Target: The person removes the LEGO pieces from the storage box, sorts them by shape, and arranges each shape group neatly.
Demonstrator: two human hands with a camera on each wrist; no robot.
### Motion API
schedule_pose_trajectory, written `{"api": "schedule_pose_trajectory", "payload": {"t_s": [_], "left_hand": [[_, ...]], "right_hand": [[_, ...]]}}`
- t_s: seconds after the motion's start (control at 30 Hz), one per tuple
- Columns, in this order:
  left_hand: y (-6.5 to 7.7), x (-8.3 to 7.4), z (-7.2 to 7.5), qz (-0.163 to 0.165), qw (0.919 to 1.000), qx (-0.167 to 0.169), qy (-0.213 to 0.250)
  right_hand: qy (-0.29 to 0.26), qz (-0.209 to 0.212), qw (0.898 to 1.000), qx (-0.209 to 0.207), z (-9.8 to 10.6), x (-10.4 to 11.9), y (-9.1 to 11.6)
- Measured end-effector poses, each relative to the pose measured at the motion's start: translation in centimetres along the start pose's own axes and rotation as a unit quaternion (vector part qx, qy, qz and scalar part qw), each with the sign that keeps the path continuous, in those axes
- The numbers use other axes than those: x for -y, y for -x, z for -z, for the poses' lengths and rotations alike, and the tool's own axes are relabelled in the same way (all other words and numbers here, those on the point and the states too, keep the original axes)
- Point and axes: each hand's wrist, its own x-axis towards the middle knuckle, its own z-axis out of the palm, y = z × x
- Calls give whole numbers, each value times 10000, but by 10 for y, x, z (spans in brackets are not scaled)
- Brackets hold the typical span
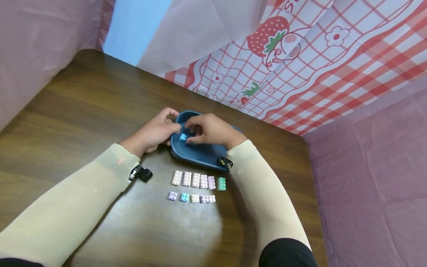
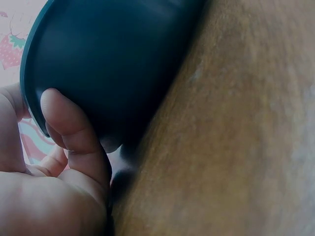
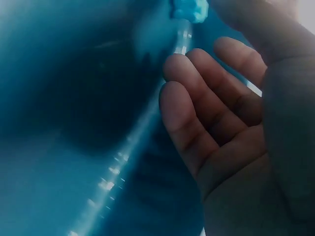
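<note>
A dark blue oblong tray [image 1: 200,152] with rounded ends stands on the table. My left hand [image 1: 158,129] grips its left end, and in the left wrist view its fingers [image 2: 74,128] lie against the outer wall and rim. A small light-blue toy building brick [image 1: 183,137] lies inside the tray near that end. Above the tray floor hovers my right hand [image 1: 213,129], fingers loosely bent. The right wrist view shows the brick [image 3: 189,10] close to this hand [image 3: 231,108], with nothing visibly pinched.
In front of the tray, a row of longer pale and lilac bricks [image 1: 195,180] ends with a green brick [image 1: 221,184]. Nearer to me is a row of shorter bricks, among them a blue one [image 1: 184,197]. A strawberry-patterned cloth [image 1: 267,55] hangs behind the table.
</note>
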Motion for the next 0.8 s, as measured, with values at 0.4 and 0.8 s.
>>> {"api": "schedule_pose_trajectory", "payload": {"t_s": [0.4, 0.8], "left_hand": [[1, 1, -1, -77, 10000, -9, -37], [1, 0, 0, -69, 9999, 27, 81]], "right_hand": [[49, 137, 9999, -72, -18, -4, -8], [-33, 356, 9993, -122, -23, -6, -12]]}}
